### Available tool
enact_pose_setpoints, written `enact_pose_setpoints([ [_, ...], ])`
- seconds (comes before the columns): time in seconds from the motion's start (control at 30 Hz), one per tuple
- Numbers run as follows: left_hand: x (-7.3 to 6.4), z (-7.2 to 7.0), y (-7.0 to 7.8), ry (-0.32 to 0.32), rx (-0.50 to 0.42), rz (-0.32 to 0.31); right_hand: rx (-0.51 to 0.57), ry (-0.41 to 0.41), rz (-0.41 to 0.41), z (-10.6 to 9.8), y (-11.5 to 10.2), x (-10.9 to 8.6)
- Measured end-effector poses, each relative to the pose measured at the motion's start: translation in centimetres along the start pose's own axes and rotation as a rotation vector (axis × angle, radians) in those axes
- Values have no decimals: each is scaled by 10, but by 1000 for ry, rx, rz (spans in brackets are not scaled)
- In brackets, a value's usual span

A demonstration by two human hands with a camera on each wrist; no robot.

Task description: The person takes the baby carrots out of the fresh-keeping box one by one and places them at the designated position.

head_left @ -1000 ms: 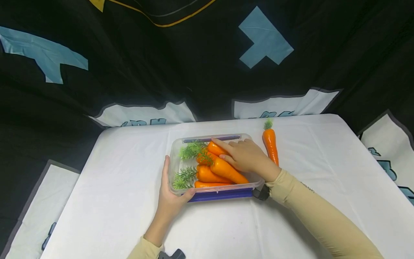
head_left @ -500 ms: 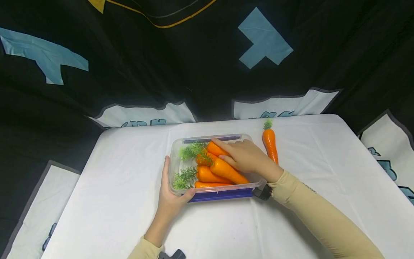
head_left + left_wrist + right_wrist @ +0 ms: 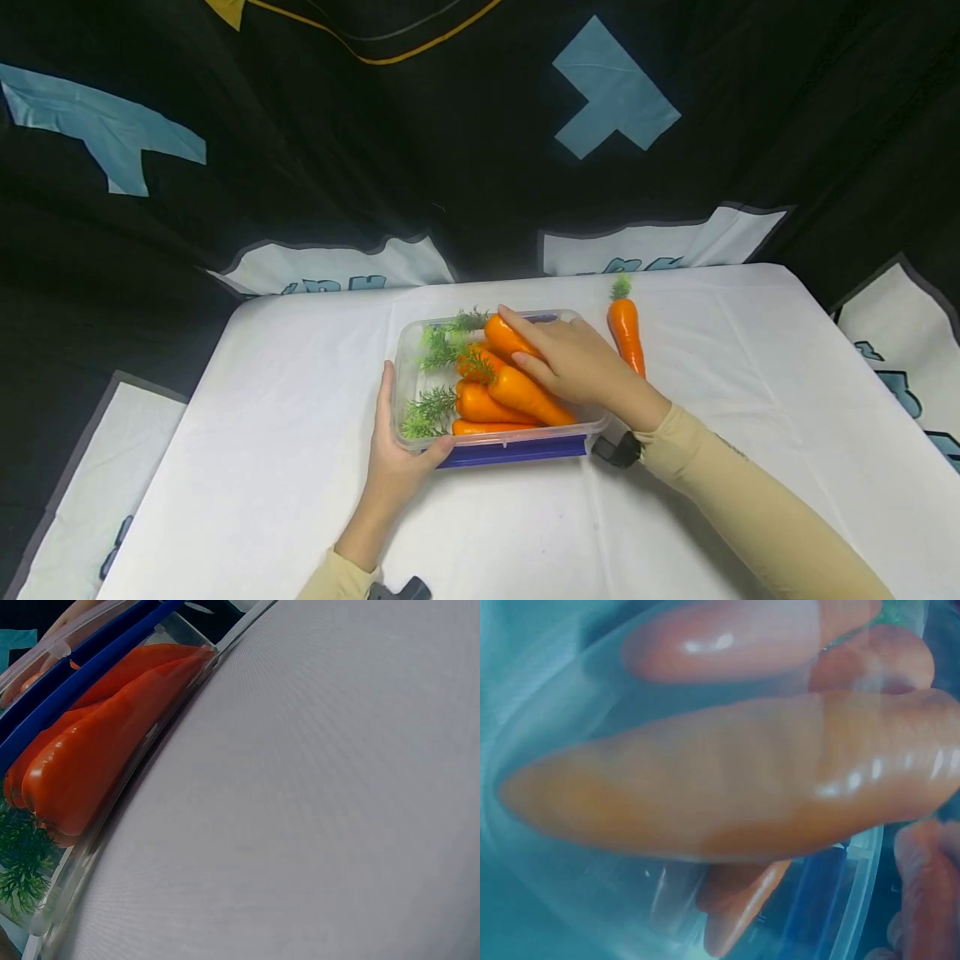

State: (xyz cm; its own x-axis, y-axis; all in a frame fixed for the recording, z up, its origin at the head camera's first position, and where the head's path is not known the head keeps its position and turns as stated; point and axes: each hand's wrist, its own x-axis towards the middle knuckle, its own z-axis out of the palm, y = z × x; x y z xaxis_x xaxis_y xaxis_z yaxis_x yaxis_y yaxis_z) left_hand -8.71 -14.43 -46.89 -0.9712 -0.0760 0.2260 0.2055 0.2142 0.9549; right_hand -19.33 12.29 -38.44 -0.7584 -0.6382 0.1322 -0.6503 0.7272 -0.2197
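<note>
A clear plastic food container [image 3: 401,358] with blue latches holds several orange toy carrots [image 3: 517,392] with green leafy tops. My left hand [image 3: 397,458] holds its front left corner, the thumb along the front rim and the fingers up the left wall. Over the back of the pile, my right hand [image 3: 573,358] grips one carrot [image 3: 504,335] near its leafy end, between thumb and index finger. The palm hides that carrot's narrow end. In the left wrist view, carrots [image 3: 97,750] lie behind the blue latch [image 3: 90,675]; in the right wrist view, a large carrot [image 3: 727,780] shows through the clear wall.
Another carrot [image 3: 627,333] lies on the white tablecloth [image 3: 285,400], right of the container and behind my right forearm. Black cloth [image 3: 420,150] with blue and white patches hangs behind the table's back edge.
My right hand has closed round the back carrot and raised it slightly, its leafy top now showing at the back rim. The left hand and the container have stayed put.
</note>
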Motion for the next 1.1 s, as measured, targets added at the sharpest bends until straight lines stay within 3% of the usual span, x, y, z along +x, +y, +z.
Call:
enact_pose_setpoints([
  [0.5,0,0,0,-3,-5,0,35,189,124,-27,10,-26],
  [0.77,0,0,-1,1,-10,3,54,298,244,-33,36,-49],
  [1.1,0,0,0,2,-13,3,126,388,368,-22,80,-78],
])
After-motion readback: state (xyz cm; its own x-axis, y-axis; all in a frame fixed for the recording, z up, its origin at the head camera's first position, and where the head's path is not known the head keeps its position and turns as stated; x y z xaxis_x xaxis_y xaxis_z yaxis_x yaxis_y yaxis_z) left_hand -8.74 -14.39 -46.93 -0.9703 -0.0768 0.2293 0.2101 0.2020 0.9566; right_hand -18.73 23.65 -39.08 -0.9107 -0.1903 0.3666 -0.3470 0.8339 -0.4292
